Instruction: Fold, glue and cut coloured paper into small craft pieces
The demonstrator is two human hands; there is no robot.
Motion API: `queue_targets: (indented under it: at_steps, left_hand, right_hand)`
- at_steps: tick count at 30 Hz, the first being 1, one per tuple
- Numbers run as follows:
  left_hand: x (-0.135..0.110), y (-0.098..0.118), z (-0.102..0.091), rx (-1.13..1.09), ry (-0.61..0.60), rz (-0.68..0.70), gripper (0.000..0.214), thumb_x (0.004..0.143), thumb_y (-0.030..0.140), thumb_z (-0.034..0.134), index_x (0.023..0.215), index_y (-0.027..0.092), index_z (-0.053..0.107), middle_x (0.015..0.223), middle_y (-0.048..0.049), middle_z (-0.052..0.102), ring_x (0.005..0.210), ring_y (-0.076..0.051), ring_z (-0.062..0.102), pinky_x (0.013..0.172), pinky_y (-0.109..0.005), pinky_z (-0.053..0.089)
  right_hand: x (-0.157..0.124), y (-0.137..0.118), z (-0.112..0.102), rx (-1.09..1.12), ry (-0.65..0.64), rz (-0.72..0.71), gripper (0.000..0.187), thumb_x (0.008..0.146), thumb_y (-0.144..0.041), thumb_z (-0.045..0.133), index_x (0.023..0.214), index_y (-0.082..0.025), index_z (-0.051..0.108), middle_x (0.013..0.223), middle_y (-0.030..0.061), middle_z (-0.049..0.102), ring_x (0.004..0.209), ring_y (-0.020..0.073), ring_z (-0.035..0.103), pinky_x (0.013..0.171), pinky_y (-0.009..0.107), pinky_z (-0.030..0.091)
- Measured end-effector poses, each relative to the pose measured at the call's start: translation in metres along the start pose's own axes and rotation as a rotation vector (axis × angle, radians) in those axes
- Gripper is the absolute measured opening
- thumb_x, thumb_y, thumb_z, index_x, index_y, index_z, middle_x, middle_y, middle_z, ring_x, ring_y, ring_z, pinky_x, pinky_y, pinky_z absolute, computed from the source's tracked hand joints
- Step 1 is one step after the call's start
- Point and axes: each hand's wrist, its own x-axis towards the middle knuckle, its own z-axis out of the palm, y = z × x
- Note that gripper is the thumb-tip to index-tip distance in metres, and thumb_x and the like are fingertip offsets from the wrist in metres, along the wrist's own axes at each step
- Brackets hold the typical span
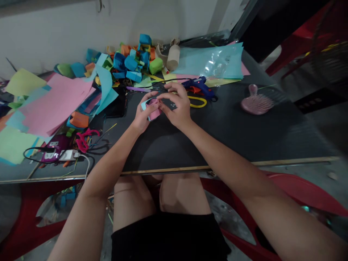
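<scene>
My left hand (pixel 143 115) is closed around a small folded paper piece (pixel 154 112), pink on the side facing me and light blue at its left edge. The thumb presses on the pink paper. My right hand (pixel 178 107) pinches the piece's upper right edge between thumb and index finger, its other fingers raised and curled. Both hands are above the dark table (pixel 165 150). Just behind the right hand lies a blue glue gun (pixel 200 87) with an orange trigger. The far side of the paper piece is hidden by my fingers.
Folded blue, green and orange paper pieces (pixel 132 63) are heaped at the back. Pink sheets (pixel 58 103) lie left, near pink-handled scissors (pixel 85 139) and a purple power strip (pixel 56 146). Blue sheets in plastic (pixel 209 59) lie behind; a pink hairbrush (pixel 255 104) is right.
</scene>
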Motion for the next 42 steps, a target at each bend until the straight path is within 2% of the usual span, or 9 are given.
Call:
queue_targets:
  at_steps: [7,10,13,16,19,25,32,39,42]
  left_hand:
    - [-0.002,0.005,-0.002,0.116,-0.166,0.014,0.039,0.06,0.021,0.086,0.094,0.02,0.067,0.083,0.0019,0.067,0.076,-0.012,0.066,0.076,-0.024,0.053]
    - [0.0,0.005,-0.001,0.099,-0.129,-0.045,0.026,0.067,0.021,0.081,0.089,0.019,0.066,0.079,0.0023,0.067,0.073,-0.011,0.065,0.073,-0.021,0.053]
    - [0.003,0.003,0.001,0.009,-0.055,-0.151,0.015,0.083,0.033,0.07,0.088,0.019,0.068,0.079,-0.0006,0.069,0.078,-0.013,0.069,0.074,-0.022,0.054]
    - [0.007,0.002,-0.001,-0.056,-0.074,-0.305,0.033,0.091,0.051,0.058,0.095,0.021,0.07,0.08,-0.0039,0.071,0.08,-0.017,0.071,0.074,-0.027,0.058]
    - [0.008,0.003,-0.002,-0.09,-0.077,-0.364,0.051,0.09,0.066,0.049,0.102,0.022,0.071,0.079,-0.0053,0.072,0.078,-0.02,0.071,0.071,-0.03,0.059]
    - [0.005,0.009,0.004,-0.104,0.03,-0.343,0.067,0.09,0.075,0.035,0.103,0.02,0.072,0.081,-0.0088,0.072,0.08,-0.023,0.071,0.074,-0.038,0.062]
    - [0.009,0.007,-0.004,-0.124,-0.075,-0.374,0.062,0.092,0.07,0.039,0.113,0.021,0.07,0.078,-0.0064,0.072,0.082,-0.022,0.074,0.07,-0.032,0.062]
    - [0.006,0.007,-0.006,-0.022,-0.068,-0.288,0.059,0.091,0.069,0.04,0.111,0.021,0.069,0.086,-0.007,0.073,0.088,-0.024,0.073,0.07,-0.033,0.061]
    - [0.01,0.008,-0.01,-0.049,-0.03,-0.231,0.052,0.092,0.062,0.043,0.104,0.018,0.068,0.084,-0.0065,0.072,0.085,-0.022,0.072,0.07,-0.031,0.06]
  right_hand:
    - [-0.002,0.001,0.002,0.036,-0.01,0.066,0.043,0.087,-0.065,0.057,0.09,-0.026,0.073,0.128,0.0111,0.06,0.122,0.0321,0.057,0.1,0.056,0.05]
    - [-0.004,-0.001,0.003,0.044,-0.044,0.077,0.041,0.089,-0.063,0.055,0.092,-0.027,0.073,0.132,0.0106,0.059,0.124,0.0327,0.055,0.102,0.058,0.048]
    - [-0.005,-0.005,0.002,0.043,-0.082,0.054,0.041,0.09,-0.062,0.053,0.099,-0.028,0.075,0.134,0.0098,0.058,0.126,0.0332,0.054,0.103,0.059,0.047]
    - [-0.004,-0.008,0.001,0.019,-0.138,0.004,0.048,0.087,-0.067,0.055,0.108,-0.029,0.074,0.137,0.0095,0.057,0.128,0.035,0.053,0.104,0.06,0.046]
    - [-0.003,-0.01,0.001,-0.005,-0.192,-0.048,0.053,0.085,-0.071,0.055,0.114,-0.031,0.073,0.141,0.0085,0.056,0.13,0.0354,0.052,0.107,0.059,0.044]
    - [-0.003,-0.011,0.004,0.015,-0.244,-0.103,0.054,0.086,-0.071,0.051,0.119,-0.034,0.072,0.142,0.0064,0.056,0.131,0.0336,0.052,0.109,0.06,0.042]
    - [0.001,-0.008,0.001,0.064,-0.302,-0.15,0.042,0.093,-0.061,0.048,0.114,-0.035,0.074,0.148,0.0026,0.053,0.137,0.0308,0.048,0.113,0.06,0.038]
    - [0.001,-0.008,0.001,0.036,-0.429,-0.178,0.045,0.098,-0.057,0.041,0.123,-0.035,0.07,0.159,-0.0002,0.039,0.145,0.0305,0.035,0.118,0.06,0.029]
    - [0.001,-0.008,-0.002,0.014,-0.42,-0.185,0.046,0.097,-0.059,0.042,0.128,-0.035,0.067,0.16,-0.0007,0.037,0.145,0.0314,0.035,0.118,0.06,0.029]
